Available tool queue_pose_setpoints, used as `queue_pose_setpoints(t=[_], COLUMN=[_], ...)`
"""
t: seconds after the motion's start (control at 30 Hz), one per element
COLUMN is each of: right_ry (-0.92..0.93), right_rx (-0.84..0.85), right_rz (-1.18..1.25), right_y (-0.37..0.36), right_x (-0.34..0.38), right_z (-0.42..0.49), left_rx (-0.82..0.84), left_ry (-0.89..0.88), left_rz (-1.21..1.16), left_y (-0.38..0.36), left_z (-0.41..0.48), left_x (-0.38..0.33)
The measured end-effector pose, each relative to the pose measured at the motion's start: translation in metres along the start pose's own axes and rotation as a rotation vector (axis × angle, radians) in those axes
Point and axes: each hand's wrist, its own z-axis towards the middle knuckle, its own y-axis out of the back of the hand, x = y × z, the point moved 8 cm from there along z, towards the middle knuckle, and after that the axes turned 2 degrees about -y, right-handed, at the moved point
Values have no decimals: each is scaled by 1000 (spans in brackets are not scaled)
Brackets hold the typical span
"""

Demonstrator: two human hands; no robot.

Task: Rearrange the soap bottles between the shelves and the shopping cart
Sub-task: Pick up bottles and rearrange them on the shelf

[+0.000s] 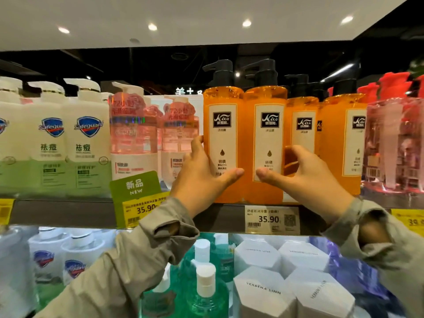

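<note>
Several orange soap bottles with black pumps stand on the upper shelf (68, 212). My left hand (202, 173) grips the leftmost orange bottle (222, 125), fingers round its left side and thumb across the front. My right hand (305, 173) grips the orange bottle beside it (268, 125), thumb on the label, fingers behind its right side. Both bottles stand upright, touching each other, at the shelf's front edge. More orange bottles (344, 134) stand to the right. No shopping cart is in view.
Pink bottles (135, 134) and white-green Safeguard bottles (87, 143) fill the shelf to the left; clear pink bottles (394, 143) are at the right. Price tags (271, 219) hang on the shelf edge. The lower shelf holds green bottles (204, 290) and white boxes (263, 292).
</note>
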Motion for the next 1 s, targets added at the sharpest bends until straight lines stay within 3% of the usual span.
queue_pose_setpoints(t=[0.17, 0.3, 0.4, 0.47, 0.63, 0.77, 0.9, 1.0], right_ry=[-20, -22, -4, 13, 126, 72, -36, -103], right_rx=[-111, -27, 5, -10, -179, -386, -221, -16], right_rz=[-80, -46, -2, 17, -50, -154, -175, -64], right_y=[3, 3, 10, 21, 72, 116, 117, 101], right_x=[-2, -4, -4, -6, -18, -47, -82, -96], right_z=[-2, -1, 0, 2, 8, 11, 26, 34], left_rx=[-22, -132, -354, -384, -298, -135, -7, 156], left_ry=[-1, -31, -211, -336, -636, -821, -869, -721], left_rz=[66, 151, 307, 318, 566, 704, 728, 678], left_y=[0, 6, 17, 13, -32, -80, -124, -151], left_z=[0, -6, -18, -22, -29, -28, -15, 2], left_x=[3, -4, -34, -54, -99, -118, -135, -143])
